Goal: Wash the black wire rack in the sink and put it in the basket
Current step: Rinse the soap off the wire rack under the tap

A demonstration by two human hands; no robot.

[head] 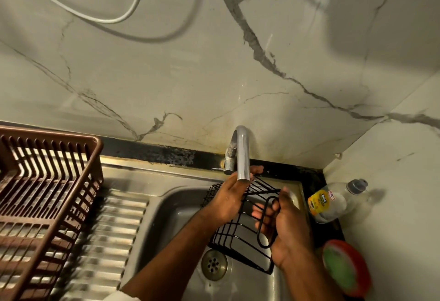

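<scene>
Black wire rack hangs over the sink, both hands' grip curled on it: left hand, right hand.

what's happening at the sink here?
A person holds a black wire rack over the sink, right under the tap. The left hand grips its upper part; the right hand has its fingers curled round a wire loop on the rack. Whether water is running cannot be told. The brown basket sits on the drainboard to the left, the rack not yet in it.
</scene>
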